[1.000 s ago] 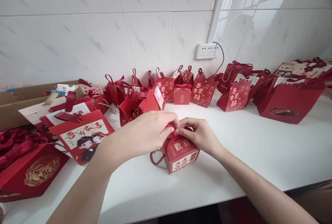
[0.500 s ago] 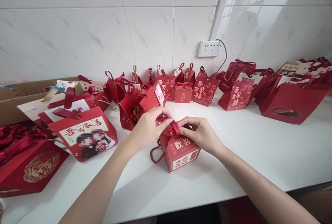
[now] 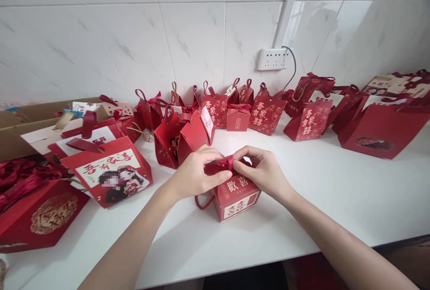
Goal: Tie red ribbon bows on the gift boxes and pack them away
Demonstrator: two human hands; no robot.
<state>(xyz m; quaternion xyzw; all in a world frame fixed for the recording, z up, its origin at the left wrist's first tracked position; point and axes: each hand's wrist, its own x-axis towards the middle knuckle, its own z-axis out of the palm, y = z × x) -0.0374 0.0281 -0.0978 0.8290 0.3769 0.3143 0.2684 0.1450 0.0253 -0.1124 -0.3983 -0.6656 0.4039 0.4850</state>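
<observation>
A small red gift box [image 3: 235, 198] with gold characters stands on the white counter [image 3: 322, 200] in front of me. A red ribbon [image 3: 225, 163] sits on its top, and a loop of it hangs at the box's left side. My left hand [image 3: 196, 172] pinches the ribbon from the left, fingers closed. From the right, my right hand [image 3: 264, 171] pinches the same ribbon, with its fingertips meeting the left hand's over the box top.
Several red gift bags and boxes line the tiled wall behind, among them a bag [image 3: 307, 120] and a large red bag [image 3: 378, 131] at right. A cartoon-print bag [image 3: 109, 173], red ribbons [image 3: 20, 180] and a cardboard box [image 3: 20, 124] lie at left. A socket [image 3: 273, 58] hangs on the wall.
My left hand has drawn back and lowered onto the ribbon, and the ribbon now sits flatter on the box top. The box has stayed in place.
</observation>
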